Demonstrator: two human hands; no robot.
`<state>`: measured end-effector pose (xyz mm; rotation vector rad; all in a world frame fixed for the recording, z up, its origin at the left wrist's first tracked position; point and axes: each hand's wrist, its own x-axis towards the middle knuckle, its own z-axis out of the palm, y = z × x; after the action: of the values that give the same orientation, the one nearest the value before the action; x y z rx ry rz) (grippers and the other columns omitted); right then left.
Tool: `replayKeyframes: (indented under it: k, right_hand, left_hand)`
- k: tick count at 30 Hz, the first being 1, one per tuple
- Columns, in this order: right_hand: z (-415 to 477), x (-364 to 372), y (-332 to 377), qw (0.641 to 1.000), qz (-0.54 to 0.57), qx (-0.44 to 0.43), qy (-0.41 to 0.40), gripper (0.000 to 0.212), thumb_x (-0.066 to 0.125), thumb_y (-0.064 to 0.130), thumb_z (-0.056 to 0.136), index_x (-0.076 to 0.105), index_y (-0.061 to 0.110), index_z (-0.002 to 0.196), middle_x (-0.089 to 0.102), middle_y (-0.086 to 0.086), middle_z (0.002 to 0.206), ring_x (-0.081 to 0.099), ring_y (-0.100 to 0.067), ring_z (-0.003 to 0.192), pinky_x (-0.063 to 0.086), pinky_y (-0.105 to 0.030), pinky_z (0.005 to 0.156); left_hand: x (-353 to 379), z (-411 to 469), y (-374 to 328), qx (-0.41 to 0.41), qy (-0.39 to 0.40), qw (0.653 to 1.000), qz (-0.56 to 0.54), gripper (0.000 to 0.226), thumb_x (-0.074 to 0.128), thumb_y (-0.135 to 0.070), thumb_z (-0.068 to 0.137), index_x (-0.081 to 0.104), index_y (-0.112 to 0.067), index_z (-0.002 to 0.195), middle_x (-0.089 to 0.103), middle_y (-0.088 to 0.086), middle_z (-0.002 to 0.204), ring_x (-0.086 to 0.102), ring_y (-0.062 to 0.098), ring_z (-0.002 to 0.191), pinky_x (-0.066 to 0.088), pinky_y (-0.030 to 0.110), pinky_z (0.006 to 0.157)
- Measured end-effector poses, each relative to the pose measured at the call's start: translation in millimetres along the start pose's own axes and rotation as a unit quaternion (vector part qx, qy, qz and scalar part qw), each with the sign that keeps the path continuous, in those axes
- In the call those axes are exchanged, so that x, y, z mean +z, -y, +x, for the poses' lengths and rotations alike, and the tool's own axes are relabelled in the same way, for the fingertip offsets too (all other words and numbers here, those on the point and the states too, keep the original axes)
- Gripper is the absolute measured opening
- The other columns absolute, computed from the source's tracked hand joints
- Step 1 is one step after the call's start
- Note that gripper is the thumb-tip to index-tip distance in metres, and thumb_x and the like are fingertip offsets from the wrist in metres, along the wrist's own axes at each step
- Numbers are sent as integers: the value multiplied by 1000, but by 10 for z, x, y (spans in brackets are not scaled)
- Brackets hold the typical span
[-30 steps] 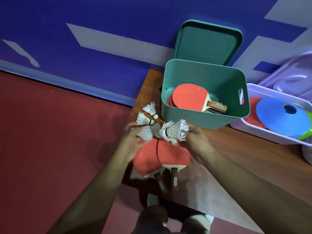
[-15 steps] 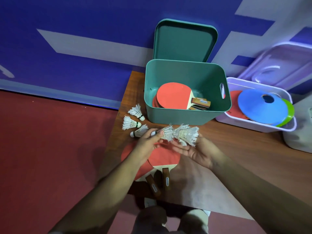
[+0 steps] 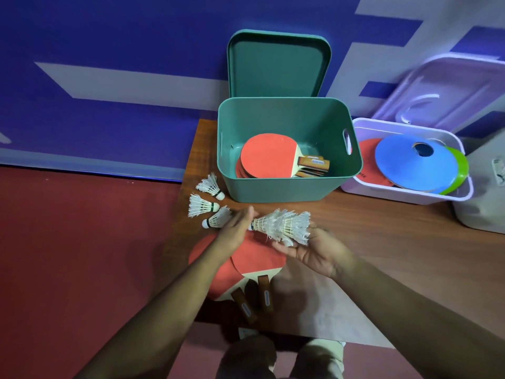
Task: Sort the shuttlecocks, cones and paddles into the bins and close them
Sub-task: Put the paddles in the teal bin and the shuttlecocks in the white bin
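My right hand (image 3: pixel 308 250) lies palm up and holds a nested stack of white shuttlecocks (image 3: pixel 284 228) above the table. With its fingers straight, my left hand (image 3: pixel 236 228) touches the stack's cork end. Three loose shuttlecocks (image 3: pixel 203 206) lie on the wooden table (image 3: pixel 382 228) just left of my left hand. Two red paddles (image 3: pixel 251 265) rest on the table under my hands, handles toward me. The open green bin (image 3: pixel 284 187) behind holds several red paddles (image 3: pixel 266 157). The lilac bin (image 3: pixel 404 193) to the right holds blue, green and red cones (image 3: pixel 410 165).
The green lid (image 3: pixel 278 67) leans upright against the blue wall behind its bin. The lilac lid (image 3: pixel 442 91) leans behind the cone bin. A grey container (image 3: pixel 481 198) stands at the far right. The table's left edge drops to red floor (image 3: pixel 82 255).
My left hand has let go of the shuttlecock it was pushing into the stack and now lies flat against the cork end. The stack in my right hand is longer.
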<state>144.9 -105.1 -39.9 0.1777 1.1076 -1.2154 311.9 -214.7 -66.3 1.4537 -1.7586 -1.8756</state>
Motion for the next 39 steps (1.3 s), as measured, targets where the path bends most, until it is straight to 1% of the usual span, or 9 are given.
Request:
replayKeyframes:
  k: [3,5,10,14,18,22,28,34,39]
  right_hand:
    - [60,-9,22,1000,1,-10,-12,35,54,-2,89,59,-2,123,67,-21,116,70,-29,92,57,-47,85]
    - [139,-41,34,999,1,-17,-32,34,52,-2,93,57,-1,127,65,-22,122,70,-29,94,59,-45,82]
    - [223,-101,76,997,-12,-29,-66,31,49,-2,96,59,2,125,69,-18,118,71,-27,92,61,-42,77]
    - [135,-118,158,995,-39,-51,-70,22,52,-4,94,64,3,111,73,-16,105,71,-29,90,61,-42,75]
    - [-87,-71,304,992,-65,-92,-47,22,56,-6,91,65,0,110,73,-17,103,72,-29,87,61,-41,74]
    - [-398,21,528,983,-109,-145,-16,27,54,-8,90,64,-1,114,70,-19,103,70,-28,81,61,-38,69]
    - [-1025,27,973,944,-236,-230,22,26,58,-6,82,75,9,94,71,-12,91,61,-23,74,50,-29,64]
    - [-1523,-319,1428,925,-243,-292,-21,24,62,0,76,63,2,100,64,-16,81,56,-25,66,48,-34,64]
    - [-1889,-792,1870,886,-248,-382,-84,41,57,-9,75,59,16,108,67,4,75,61,-17,64,53,-31,60]
  left_hand:
    - [-232,195,171,112,-166,970,137,41,46,-47,93,65,-12,99,62,4,97,58,24,97,48,42,92]
    - [-409,397,425,149,-236,887,368,35,60,-38,79,63,-8,97,58,14,94,56,36,93,49,48,83]
    - [-390,547,607,50,-106,831,543,58,69,-42,81,53,-8,125,56,16,121,49,34,116,39,42,98]
    - [-370,535,579,105,-144,832,526,59,73,-39,76,58,-7,124,57,16,116,49,36,113,39,44,97]
    - [-383,337,367,173,-187,881,398,69,62,-59,68,64,-11,117,58,11,107,53,32,106,43,45,93]
    - [-145,88,-160,215,-72,946,233,66,79,-52,66,63,-17,120,54,-1,110,55,9,105,41,21,97]
    - [333,-53,-971,323,64,929,170,60,85,-31,70,62,-17,124,61,-7,113,55,-2,106,40,13,94]
    - [905,-84,-1590,357,98,905,211,67,70,-60,68,56,-37,129,59,-7,120,52,6,117,37,21,105]
    - [1548,-104,-2087,328,127,896,269,66,65,-60,78,47,-42,138,56,-7,118,51,8,117,36,26,106]
